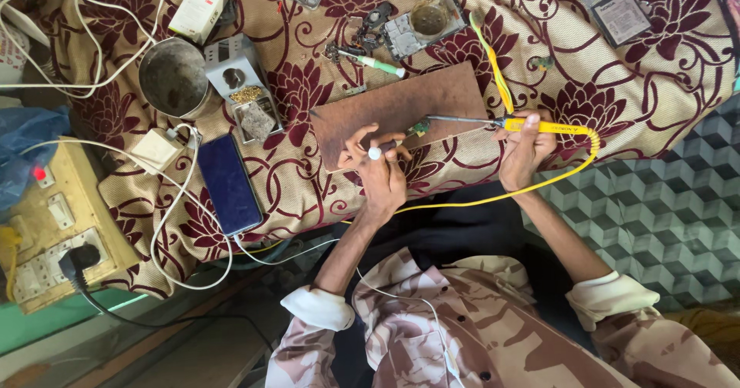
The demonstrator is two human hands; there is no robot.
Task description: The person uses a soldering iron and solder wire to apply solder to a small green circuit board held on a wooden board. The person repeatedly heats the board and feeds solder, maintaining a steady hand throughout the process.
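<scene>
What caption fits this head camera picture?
Right hand aims a yellow soldering iron at a small green circuit board steadied by the left hand.

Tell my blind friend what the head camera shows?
A person's right hand holds a yellow soldering iron to a small green circuit board on a brown wooden board, while the left hand steadies it. A dark blue phone lies nearby.

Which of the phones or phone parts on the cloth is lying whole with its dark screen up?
The blue-black phone left of the wooden board; the others at the top are opened-up parts.
</scene>
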